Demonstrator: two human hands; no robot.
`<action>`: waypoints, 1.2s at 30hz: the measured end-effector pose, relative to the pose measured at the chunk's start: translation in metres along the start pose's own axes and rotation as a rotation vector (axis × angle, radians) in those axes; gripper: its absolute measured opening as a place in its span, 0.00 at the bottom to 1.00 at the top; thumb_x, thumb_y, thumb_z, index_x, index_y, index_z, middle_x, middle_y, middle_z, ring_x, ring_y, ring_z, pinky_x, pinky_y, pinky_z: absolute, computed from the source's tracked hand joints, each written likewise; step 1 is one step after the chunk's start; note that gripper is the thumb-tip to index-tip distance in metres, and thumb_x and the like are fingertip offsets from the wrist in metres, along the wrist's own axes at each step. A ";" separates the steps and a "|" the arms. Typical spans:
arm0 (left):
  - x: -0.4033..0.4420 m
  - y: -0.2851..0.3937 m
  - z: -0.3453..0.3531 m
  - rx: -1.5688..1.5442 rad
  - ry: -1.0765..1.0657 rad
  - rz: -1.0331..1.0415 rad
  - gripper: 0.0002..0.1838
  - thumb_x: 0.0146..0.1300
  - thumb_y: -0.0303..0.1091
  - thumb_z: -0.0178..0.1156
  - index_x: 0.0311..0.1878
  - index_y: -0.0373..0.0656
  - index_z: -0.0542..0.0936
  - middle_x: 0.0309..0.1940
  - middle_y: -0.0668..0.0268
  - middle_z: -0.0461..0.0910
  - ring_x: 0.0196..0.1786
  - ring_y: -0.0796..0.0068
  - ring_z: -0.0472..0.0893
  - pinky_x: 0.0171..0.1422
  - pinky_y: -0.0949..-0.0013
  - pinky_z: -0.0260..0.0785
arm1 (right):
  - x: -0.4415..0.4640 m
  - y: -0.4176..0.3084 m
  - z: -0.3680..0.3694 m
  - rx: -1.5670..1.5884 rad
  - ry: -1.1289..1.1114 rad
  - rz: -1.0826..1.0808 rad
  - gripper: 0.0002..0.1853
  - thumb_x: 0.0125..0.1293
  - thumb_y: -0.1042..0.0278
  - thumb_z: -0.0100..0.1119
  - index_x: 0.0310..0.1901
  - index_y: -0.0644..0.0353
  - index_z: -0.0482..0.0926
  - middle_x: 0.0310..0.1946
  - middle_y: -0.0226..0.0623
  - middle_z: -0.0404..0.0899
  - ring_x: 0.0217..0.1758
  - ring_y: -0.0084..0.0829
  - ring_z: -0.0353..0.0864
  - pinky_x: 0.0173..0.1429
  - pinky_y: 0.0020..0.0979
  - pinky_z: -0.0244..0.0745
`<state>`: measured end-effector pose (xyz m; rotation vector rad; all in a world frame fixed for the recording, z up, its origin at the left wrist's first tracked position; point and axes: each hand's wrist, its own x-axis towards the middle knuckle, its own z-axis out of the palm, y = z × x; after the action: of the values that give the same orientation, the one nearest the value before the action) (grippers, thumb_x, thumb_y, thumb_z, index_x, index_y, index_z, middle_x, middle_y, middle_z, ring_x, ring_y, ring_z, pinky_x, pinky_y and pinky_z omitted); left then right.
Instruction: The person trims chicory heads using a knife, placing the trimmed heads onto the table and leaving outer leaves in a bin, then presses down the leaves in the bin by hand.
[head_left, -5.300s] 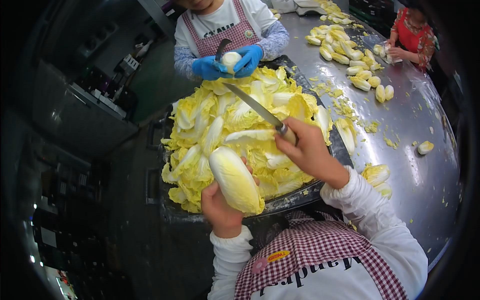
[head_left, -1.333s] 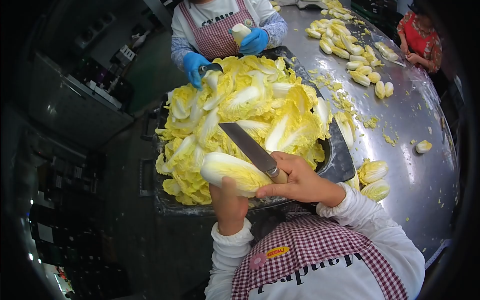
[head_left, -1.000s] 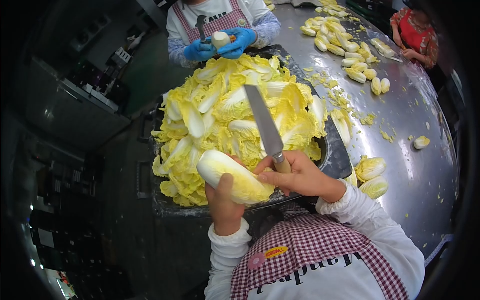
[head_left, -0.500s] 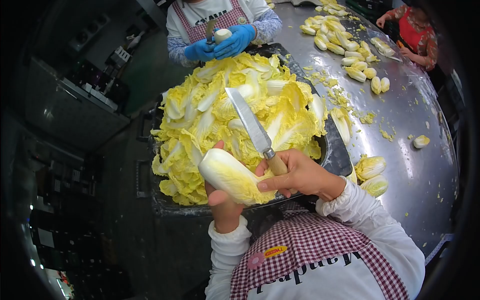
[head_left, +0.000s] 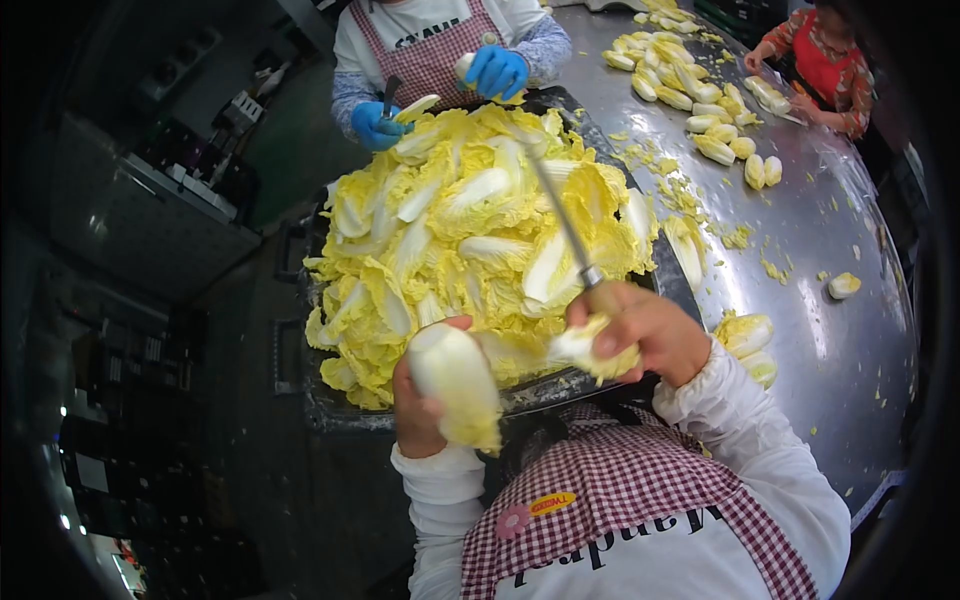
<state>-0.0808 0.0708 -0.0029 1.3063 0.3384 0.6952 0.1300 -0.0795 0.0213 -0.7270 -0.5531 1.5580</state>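
The person's left hand (head_left: 418,402) is cupping a napa cabbage (head_left: 455,385), its grip curling closed around one side, and the head is hanging just above the near edge of a black tub (head_left: 682,290), with the pale base pointing up and the yellow, frilled end pointing toward the person's checked apron (head_left: 620,480). The right hand (head_left: 655,335) is keeping a closed grip on a knife (head_left: 562,215), whose handle is mostly hiding inside the fist while the motion-blurred blade is pointing away over the tub. Between the thumb and fingers, the same grip is pinching a crumpled leaf piece (head_left: 590,350), apart from the cabbage. Loose leaves (head_left: 490,245) are heaping above the tub's rim. Across the tub, a co-worker in blue gloves (head_left: 498,72) is holding a pale cabbage head in one hand and a dark-bladed knife (head_left: 392,90) in the other. On the metal worktop (head_left: 800,390) to the right, two cabbages (head_left: 745,335) are lying near the right sleeve (head_left: 740,410), a small piece (head_left: 844,286) is resting farther out, and many more heads (head_left: 680,75) are lying beyond, near a second co-worker in a red apron (head_left: 825,58).
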 end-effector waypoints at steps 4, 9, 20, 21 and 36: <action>0.002 0.000 0.005 -0.540 -0.005 0.027 0.45 0.54 0.59 0.57 0.65 0.30 0.62 0.42 0.57 0.75 0.36 0.64 0.77 0.43 0.63 0.71 | 0.007 -0.016 0.001 -0.299 0.256 -0.077 0.22 0.48 0.67 0.72 0.42 0.67 0.74 0.24 0.39 0.77 0.14 0.27 0.73 0.19 0.25 0.72; 0.012 -0.006 0.017 -0.266 0.216 0.013 0.38 0.57 0.50 0.54 0.65 0.34 0.62 0.49 0.57 0.74 0.44 0.63 0.77 0.49 0.63 0.71 | 0.031 0.011 0.013 -1.180 0.375 -0.705 0.30 0.45 0.51 0.77 0.44 0.65 0.79 0.33 0.42 0.81 0.38 0.36 0.82 0.44 0.33 0.75; 0.009 -0.002 0.031 -0.163 0.046 -0.092 0.36 0.56 0.47 0.53 0.63 0.32 0.64 0.48 0.51 0.76 0.45 0.61 0.78 0.47 0.63 0.73 | 0.041 0.024 0.014 -0.897 0.346 -0.707 0.13 0.57 0.64 0.66 0.39 0.63 0.81 0.22 0.36 0.77 0.24 0.22 0.74 0.31 0.26 0.71; 0.006 -0.005 0.024 -0.206 0.006 -0.183 0.36 0.56 0.49 0.53 0.62 0.32 0.65 0.45 0.51 0.77 0.38 0.63 0.78 0.41 0.64 0.73 | 0.037 0.016 0.011 -1.007 0.429 -0.665 0.11 0.58 0.63 0.65 0.32 0.62 0.80 0.17 0.34 0.74 0.20 0.20 0.69 0.26 0.27 0.67; 0.016 -0.004 0.028 -0.528 0.105 -0.063 0.28 0.69 0.37 0.49 0.68 0.37 0.58 0.63 0.53 0.67 0.66 0.56 0.67 0.70 0.54 0.59 | 0.045 0.042 0.019 -0.886 0.323 -0.786 0.26 0.47 0.54 0.77 0.44 0.63 0.81 0.28 0.38 0.80 0.31 0.24 0.78 0.37 0.27 0.73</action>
<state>-0.0513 0.0592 0.0031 0.7575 0.2555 0.7399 0.0855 -0.0382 -0.0016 -1.1984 -1.1331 0.4016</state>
